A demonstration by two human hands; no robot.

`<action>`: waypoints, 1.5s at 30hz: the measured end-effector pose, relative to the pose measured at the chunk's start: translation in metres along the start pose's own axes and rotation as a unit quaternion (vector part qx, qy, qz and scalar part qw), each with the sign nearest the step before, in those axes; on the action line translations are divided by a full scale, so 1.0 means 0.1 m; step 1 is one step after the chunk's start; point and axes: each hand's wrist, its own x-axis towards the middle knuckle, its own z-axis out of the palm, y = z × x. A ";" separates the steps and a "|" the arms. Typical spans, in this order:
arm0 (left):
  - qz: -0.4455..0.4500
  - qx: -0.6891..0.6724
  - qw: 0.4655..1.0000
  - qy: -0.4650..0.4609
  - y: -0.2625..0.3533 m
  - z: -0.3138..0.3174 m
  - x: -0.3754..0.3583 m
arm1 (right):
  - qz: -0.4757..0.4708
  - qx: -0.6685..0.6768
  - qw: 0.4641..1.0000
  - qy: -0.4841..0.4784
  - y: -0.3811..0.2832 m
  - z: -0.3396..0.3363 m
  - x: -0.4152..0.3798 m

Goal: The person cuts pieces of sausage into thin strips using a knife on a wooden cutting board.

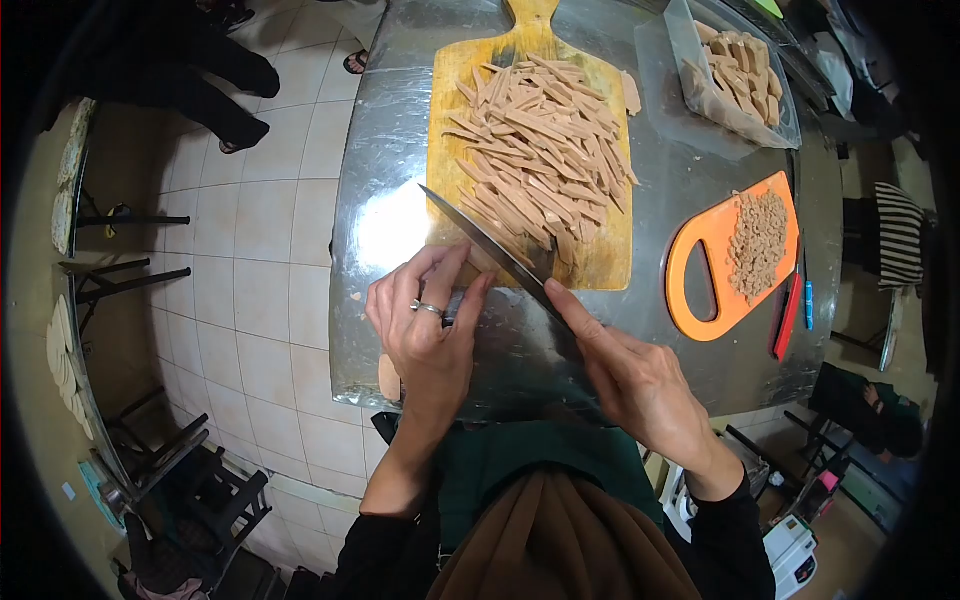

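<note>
My right hand (640,385) is wrapped around a knife (490,245), its index finger stretched along the top of the blade. The blade points up and to the left, across the lower edge of a yellow wooden cutting board (444,100). Against the blade's near side, my left hand (425,320), with a ring on one finger, grips a pinkish-brown piece (482,262) with bent fingers. Most of that piece is hidden by the fingers and blade. A heap of pinkish-brown strips (545,150), maybe sliced sausage, covers the board beyond the knife.
An orange cutting board (685,290) with small brown bits (757,245) lies to the right. Beside it are a red-handled tool (787,317) and a blue pen-like item (809,303). A clear plastic tub (690,85) of brown pieces stands at the back right. People stand nearby.
</note>
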 end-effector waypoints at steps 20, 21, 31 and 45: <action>0.010 -0.008 1.000 0.004 -0.01 0.01 0.01 | -0.044 0.021 0.998 0.038 0.08 0.22 0.42; 0.011 -0.009 1.000 0.004 -0.01 0.01 0.00 | -0.069 0.033 0.995 0.059 0.11 0.23 0.46; 0.025 -0.015 0.999 0.025 -0.04 0.05 -0.03 | -0.028 -0.008 1.000 0.007 0.00 0.06 0.14; 0.017 -0.016 1.000 0.017 -0.03 0.04 -0.03 | -0.063 -0.022 0.997 0.050 0.03 0.30 0.50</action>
